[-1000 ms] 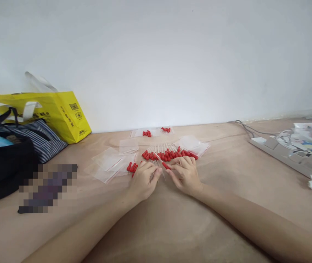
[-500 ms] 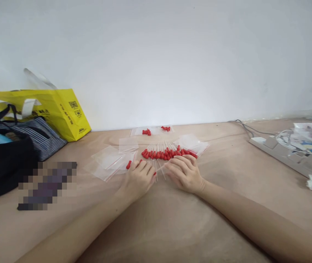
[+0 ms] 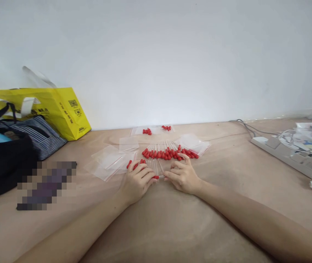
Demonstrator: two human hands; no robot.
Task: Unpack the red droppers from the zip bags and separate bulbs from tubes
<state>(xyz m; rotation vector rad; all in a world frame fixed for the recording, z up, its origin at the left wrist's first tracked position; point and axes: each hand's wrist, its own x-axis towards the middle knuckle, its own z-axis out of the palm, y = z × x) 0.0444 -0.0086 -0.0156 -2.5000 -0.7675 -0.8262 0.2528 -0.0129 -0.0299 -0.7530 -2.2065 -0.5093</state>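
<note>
Between my two hands lies a glass dropper [image 3: 161, 176] with a red rubber bulb, held low over the table. My left hand [image 3: 138, 182] is closed on its bulb end, and the fingertips of my right hand [image 3: 184, 177] pinch the clear tube. Just beyond the fingers, thin glass tubes [image 3: 155, 166] lie side by side. Loose red bulbs [image 3: 129, 164] show beside the left fingers, partly covered by them. Farther back, a fanned row of droppers with red bulbs [image 3: 168, 155] points toward the wall.
Clear zip bags [image 3: 109, 160] lie to the left, another [image 3: 192, 143] to the right. Bagged droppers [image 3: 147, 131] rest by the wall. A yellow bag [image 3: 75, 120], striped pouch [image 3: 48, 135] and black bag [image 3: 10, 164] stand left; a power strip [image 3: 284, 153] with cables lies right.
My hands have drawn slightly toward me, and the held dropper now lies level instead of slanting. More of the glass tubes behind it shows. My right index finger has lifted.
</note>
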